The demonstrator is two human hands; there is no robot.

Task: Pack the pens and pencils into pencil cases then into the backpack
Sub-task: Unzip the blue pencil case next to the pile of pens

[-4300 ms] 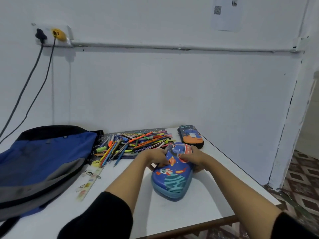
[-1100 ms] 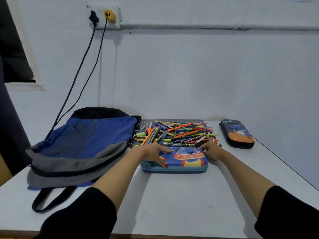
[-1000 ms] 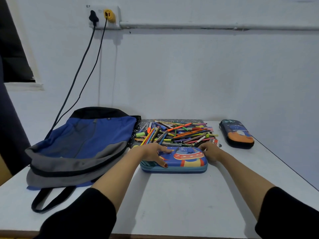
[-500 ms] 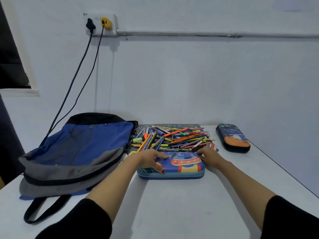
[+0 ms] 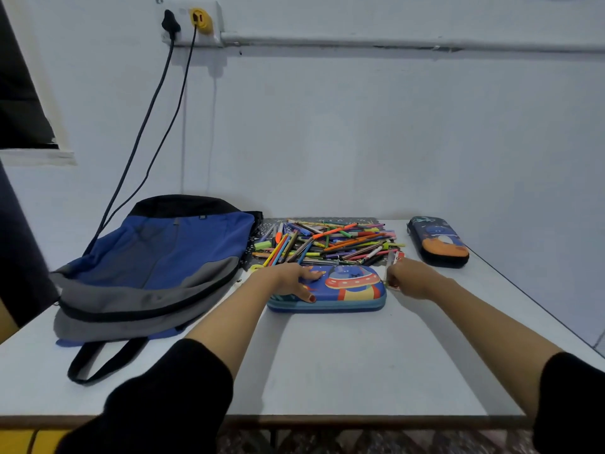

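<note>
A blue pencil case (image 5: 347, 288) with a spaceship picture lies flat and closed mid-table. My left hand (image 5: 291, 280) presses flat on its left end. My right hand (image 5: 411, 279) sits at its right end with fingers pinched at the case's edge; what they pinch is hidden. Behind the case lies a pile of coloured pens and pencils (image 5: 327, 242) on a dark mat. A second, dark pencil case (image 5: 437, 240) rests at the back right. The blue and grey backpack (image 5: 154, 263) lies flat on the left.
Two cables (image 5: 147, 126) hang from a wall socket (image 5: 190, 21) down behind the backpack. The backpack's black strap (image 5: 98, 358) trails toward the table's front edge. A small card (image 5: 397, 257) lies by my right hand. The table's right edge runs diagonally past the dark case.
Since 4.3 s ago the spaceship case went from lengthwise in both hands to lying crosswise in front of the pile. Over the last second my hands barely shifted at its two ends.
</note>
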